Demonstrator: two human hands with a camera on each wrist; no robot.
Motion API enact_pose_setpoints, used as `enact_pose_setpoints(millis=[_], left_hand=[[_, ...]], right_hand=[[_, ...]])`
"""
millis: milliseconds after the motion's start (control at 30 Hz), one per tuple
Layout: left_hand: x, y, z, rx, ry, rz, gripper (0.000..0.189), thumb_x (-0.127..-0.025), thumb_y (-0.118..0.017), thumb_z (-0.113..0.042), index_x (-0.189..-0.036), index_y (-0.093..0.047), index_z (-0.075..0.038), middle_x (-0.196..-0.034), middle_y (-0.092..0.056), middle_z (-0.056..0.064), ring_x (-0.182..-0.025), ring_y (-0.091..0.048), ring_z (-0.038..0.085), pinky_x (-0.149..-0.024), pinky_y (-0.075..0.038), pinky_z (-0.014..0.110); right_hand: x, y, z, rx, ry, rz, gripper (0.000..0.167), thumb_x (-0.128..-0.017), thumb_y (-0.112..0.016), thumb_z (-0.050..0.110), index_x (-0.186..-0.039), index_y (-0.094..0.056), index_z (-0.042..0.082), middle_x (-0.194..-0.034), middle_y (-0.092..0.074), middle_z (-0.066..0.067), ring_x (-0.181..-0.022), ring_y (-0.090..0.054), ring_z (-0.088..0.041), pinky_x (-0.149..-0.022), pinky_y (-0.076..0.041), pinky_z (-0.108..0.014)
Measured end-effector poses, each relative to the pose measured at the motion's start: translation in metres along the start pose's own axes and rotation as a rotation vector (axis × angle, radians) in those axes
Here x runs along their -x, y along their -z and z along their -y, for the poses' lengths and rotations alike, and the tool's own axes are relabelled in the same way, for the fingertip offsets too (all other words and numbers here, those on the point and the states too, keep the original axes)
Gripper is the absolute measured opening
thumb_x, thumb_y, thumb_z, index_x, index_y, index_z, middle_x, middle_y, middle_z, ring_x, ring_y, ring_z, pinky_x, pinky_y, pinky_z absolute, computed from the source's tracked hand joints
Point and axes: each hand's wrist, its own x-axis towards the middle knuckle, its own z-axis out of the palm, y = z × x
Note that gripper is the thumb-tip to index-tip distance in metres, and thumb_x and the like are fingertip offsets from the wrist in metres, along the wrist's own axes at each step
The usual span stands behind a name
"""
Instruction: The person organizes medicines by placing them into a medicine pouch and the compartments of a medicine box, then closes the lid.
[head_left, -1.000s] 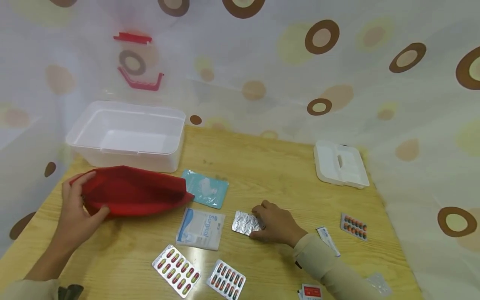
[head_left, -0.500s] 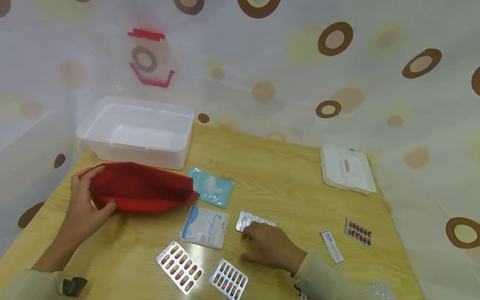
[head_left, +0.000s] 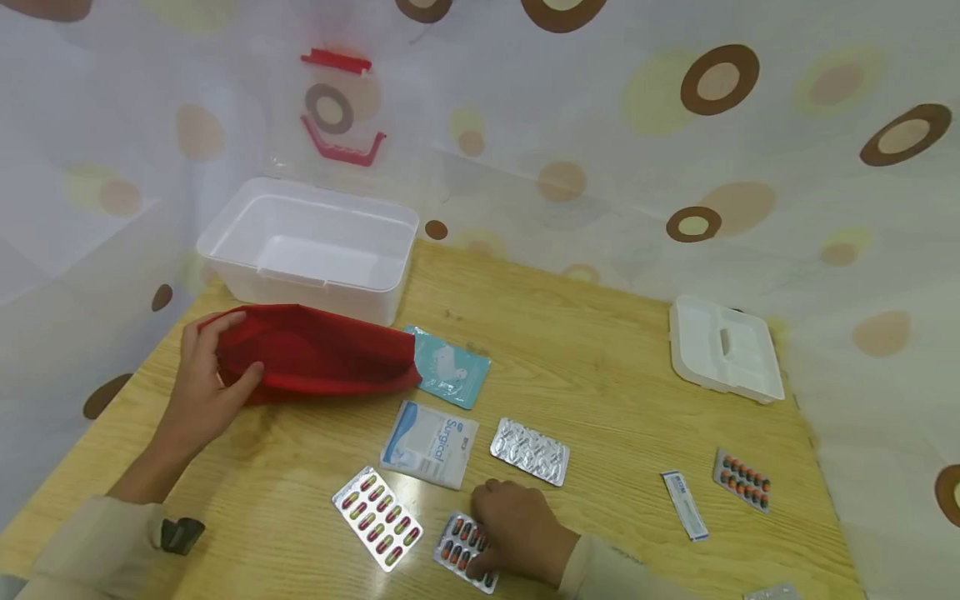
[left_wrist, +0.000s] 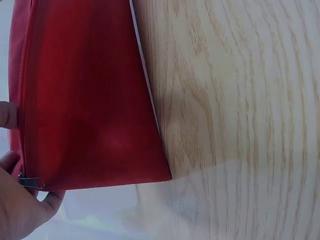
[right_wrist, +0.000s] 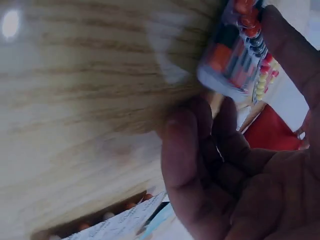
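Note:
My left hand [head_left: 202,392] grips the left end of a red zippered pouch [head_left: 322,358], whose mouth gapes open. In the left wrist view the fingers [left_wrist: 7,115] are at the zipper edge, near its pull [left_wrist: 31,182]. My right hand [head_left: 521,529] pinches a blister pack of orange and dark capsules [head_left: 454,546] from above, thumb on its near edge; the right wrist view shows this pack [right_wrist: 227,62] blurred beside the thumb. To its left lies a blister pack of red and yellow capsules [head_left: 377,517]. A foil-side-up blister pack [head_left: 529,452] lies just beyond my right hand.
A white plastic box [head_left: 307,287] with a raised clear lid stands behind the pouch. A surgical packet [head_left: 429,443] and a teal packet [head_left: 453,371] lie mid-table. Rightward are a narrow sachet [head_left: 685,506], another capsule blister [head_left: 742,479] and a white divided tray [head_left: 723,346].
My right hand has let go of the foil-side-up blister pack, which now lies turned slightly, and moved nearer to the orange-and-dark capsule pack. My left hand still holds the pouch. The head view has shifted.

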Motion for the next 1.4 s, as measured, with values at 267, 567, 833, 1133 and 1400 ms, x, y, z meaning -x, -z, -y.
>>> enact_pose_setpoints(millis=[267, 567, 833, 1133, 1400], left_hand=[[0.004, 0.001, -0.002, -0.036, 0.005, -0.011, 0.077, -0.077, -0.071, 0.005, -0.147, -0.040, -0.001, -0.138, -0.036, 0.026, -0.113, -0.032, -0.010, -0.086, -0.028, 0.001], [0.004, -0.002, -0.002, -0.028, -0.005, 0.004, 0.077, -0.077, -0.070, 0.005, -0.147, -0.039, 0.000, -0.139, -0.034, 0.026, -0.110, -0.035, -0.008, -0.084, -0.030, 0.001], [0.003, -0.002, -0.002, -0.032, -0.002, 0.005, 0.079, -0.076, -0.070, 0.005, -0.148, -0.039, -0.002, -0.140, -0.034, 0.025, -0.112, -0.033, -0.009, -0.085, -0.029, 0.002], [0.006, -0.005, -0.002, -0.043, 0.024, 0.022, 0.079, -0.076, -0.071, 0.004, -0.148, -0.038, -0.003, -0.142, -0.034, 0.023, -0.114, -0.031, -0.007, -0.088, -0.029, 0.001], [0.007, -0.003, -0.001, -0.032, 0.007, 0.021, 0.080, -0.075, -0.071, 0.006, -0.148, -0.038, -0.002, -0.143, -0.033, 0.023, -0.113, -0.033, -0.008, -0.087, -0.029, -0.002]], right_hand=[[-0.014, 0.055, -0.004, -0.241, 0.092, -0.031, 0.024, -0.083, -0.079, 0.016, -0.094, -0.058, 0.017, -0.073, -0.067, 0.004, -0.061, -0.053, -0.002, -0.053, -0.040, -0.021], [-0.052, 0.112, 0.022, -0.228, 0.210, -0.276, 0.013, -0.097, -0.062, 0.010, -0.109, -0.057, 0.011, -0.083, -0.075, -0.004, -0.063, -0.059, -0.005, -0.058, -0.044, -0.019], [-0.103, 0.111, 0.065, -0.152, 0.228, -0.412, 0.014, -0.099, -0.059, 0.010, -0.112, -0.057, 0.011, -0.081, -0.070, -0.001, -0.063, -0.056, -0.007, -0.057, -0.042, -0.018], [-0.159, 0.081, 0.101, 0.023, 0.077, -0.297, 0.018, -0.097, -0.060, 0.011, -0.112, -0.054, 0.017, -0.077, -0.069, 0.000, -0.065, -0.063, -0.015, -0.052, -0.047, -0.026], [-0.176, 0.068, 0.100, 0.049, 0.058, -0.246, 0.028, -0.093, -0.063, 0.008, -0.118, -0.058, 0.020, -0.091, -0.073, 0.000, -0.083, -0.071, -0.016, -0.064, -0.055, -0.027]])
